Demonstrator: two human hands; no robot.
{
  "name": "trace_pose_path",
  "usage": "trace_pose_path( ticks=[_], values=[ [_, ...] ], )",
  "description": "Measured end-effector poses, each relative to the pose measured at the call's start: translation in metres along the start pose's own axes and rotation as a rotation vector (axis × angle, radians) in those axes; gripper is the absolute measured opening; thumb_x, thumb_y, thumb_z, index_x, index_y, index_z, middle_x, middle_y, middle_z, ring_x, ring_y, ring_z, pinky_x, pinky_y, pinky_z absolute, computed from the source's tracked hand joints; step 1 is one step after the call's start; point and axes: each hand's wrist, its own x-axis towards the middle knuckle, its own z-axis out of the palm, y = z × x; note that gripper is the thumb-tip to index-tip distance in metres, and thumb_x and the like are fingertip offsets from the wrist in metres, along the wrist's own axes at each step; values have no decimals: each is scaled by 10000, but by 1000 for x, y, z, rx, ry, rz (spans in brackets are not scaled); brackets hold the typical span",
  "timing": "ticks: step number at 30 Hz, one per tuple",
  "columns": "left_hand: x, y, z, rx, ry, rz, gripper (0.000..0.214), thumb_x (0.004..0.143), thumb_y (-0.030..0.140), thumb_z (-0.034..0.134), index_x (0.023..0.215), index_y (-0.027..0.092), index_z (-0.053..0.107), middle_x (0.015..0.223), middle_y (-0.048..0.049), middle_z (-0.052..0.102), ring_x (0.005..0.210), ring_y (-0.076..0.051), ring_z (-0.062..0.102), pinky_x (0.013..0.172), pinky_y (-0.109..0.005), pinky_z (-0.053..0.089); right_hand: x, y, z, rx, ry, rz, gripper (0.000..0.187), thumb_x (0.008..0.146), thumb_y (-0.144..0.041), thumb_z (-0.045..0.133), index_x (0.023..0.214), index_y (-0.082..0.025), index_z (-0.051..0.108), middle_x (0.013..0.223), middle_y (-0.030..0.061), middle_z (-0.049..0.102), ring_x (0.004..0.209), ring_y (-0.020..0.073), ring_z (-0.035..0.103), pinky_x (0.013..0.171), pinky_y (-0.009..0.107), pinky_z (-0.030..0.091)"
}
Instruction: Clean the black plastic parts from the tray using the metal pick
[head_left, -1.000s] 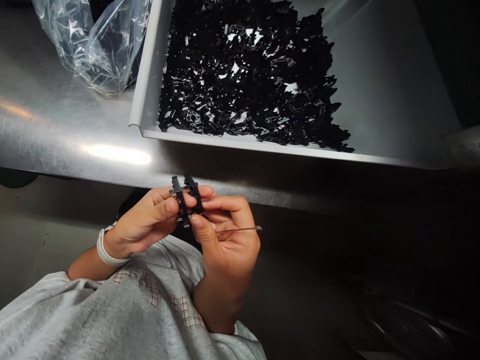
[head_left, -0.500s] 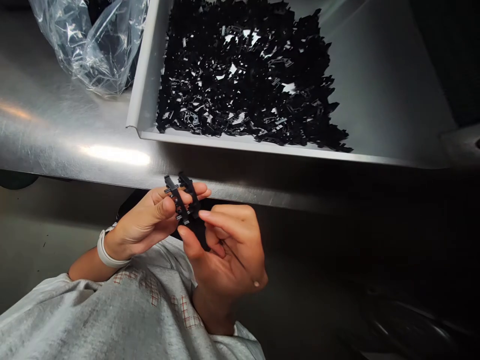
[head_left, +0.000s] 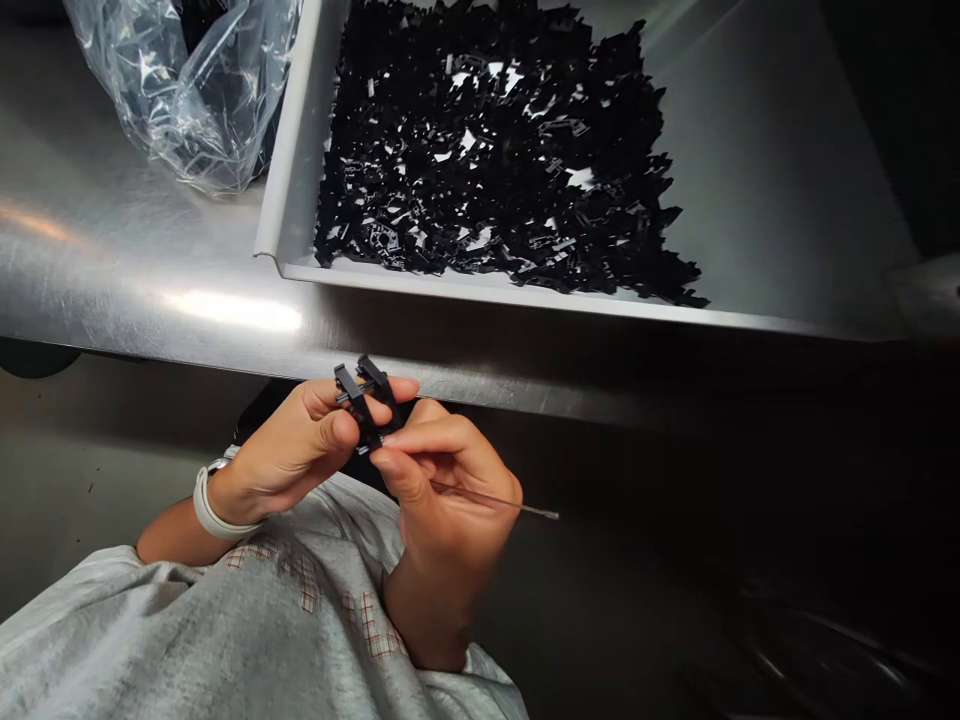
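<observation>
My left hand (head_left: pixel 300 445) is closed on two narrow black plastic parts (head_left: pixel 360 400), which stand side by side between its thumb and fingers. Small pins or tabs stick out from the nearer part. My right hand (head_left: pixel 450 490) meets their lower end, with thumb and index finger pinched together there. A thin metal rod (head_left: pixel 495 497) lies across the right palm, and its slightly flattened tip points out to the right. The rod's other end is hidden by the fingers. Whether the right fingertips grip the black part itself, I cannot tell.
A white tray (head_left: pixel 480 298) heaped with small black plastic pieces (head_left: pixel 480 160) sits on the metal table (head_left: pixel 135 240). To its left lies a clear plastic bag (head_left: pixel 202 120) with dark contents. The table's front edge runs just beyond my hands.
My right thumb and index finger have come together at the lower end of the black parts. The metal rod now sticks out past the right palm. The black parts have turned slightly.
</observation>
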Motion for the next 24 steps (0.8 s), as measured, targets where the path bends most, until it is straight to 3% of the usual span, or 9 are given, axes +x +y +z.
trace_pose_path(
  ticks=[3,7,9,12,14,16,19,21,24],
  values=[
    [0,1,-2,63,-9,11,260,622,526,893,691,290,810,954,-25,798,1167,-297,672,985,-428,502,3,0,1,118,33,115,189,810,-332,820,735,-235,677,593,-53,517,500,88,446,432,219,338],
    [0,2,-2,121,-92,43,303,619,560,882,667,270,811,819,-50,788,1177,-303,667,1068,-468,458,7,-1,3,241,79,185,263,831,-409,789,733,-232,621,659,-32,597,558,98,534,504,216,443],
    [0,2,-3,128,-98,62,272,641,547,876,692,285,821,829,-41,789,1136,-277,686,1043,-442,481,8,-1,3,275,72,180,250,833,-421,785,768,-233,633,677,-37,581,502,66,451,481,203,410],
    [0,4,-4,174,-75,92,228,666,503,875,746,294,833,902,-37,794,1106,-257,694,1012,-407,506,7,-3,2,276,47,156,244,811,-426,804,827,-244,643,629,-84,442,421,25,241,391,177,264],
    [0,8,-3,253,-58,117,241,667,482,880,744,258,835,921,-64,789,1072,-272,700,991,-408,518,6,-5,1,230,45,120,236,803,-422,812,880,-260,659,613,-96,390,423,30,200,371,177,215],
    [-1,12,-1,352,-13,149,244,645,448,902,711,225,830,876,-82,777,995,-273,710,953,-403,535,5,-8,0,167,33,97,218,809,-418,807,922,-274,688,627,-77,464,437,46,248,371,184,241],
    [-3,18,3,461,55,177,215,581,372,947,646,215,815,801,-72,759,880,-245,706,866,-370,555,6,-10,-1,107,-19,115,158,826,-394,795,912,-278,730,693,-33,595,485,75,423,425,205,385],
    [-4,20,2,476,38,184,201,569,350,954,644,225,816,809,-71,764,869,-238,705,835,-358,561,7,-11,-1,130,-29,170,134,837,-383,786,909,-279,742,680,-32,596,513,88,489,463,213,436],
    [-4,19,-2,428,-54,178,179,606,358,937,697,246,833,833,-76,779,873,-231,717,840,-363,570,9,-11,-2,222,-31,266,197,821,-421,797,945,-276,745,639,-52,558,484,69,442,445,196,398]
  ],
)
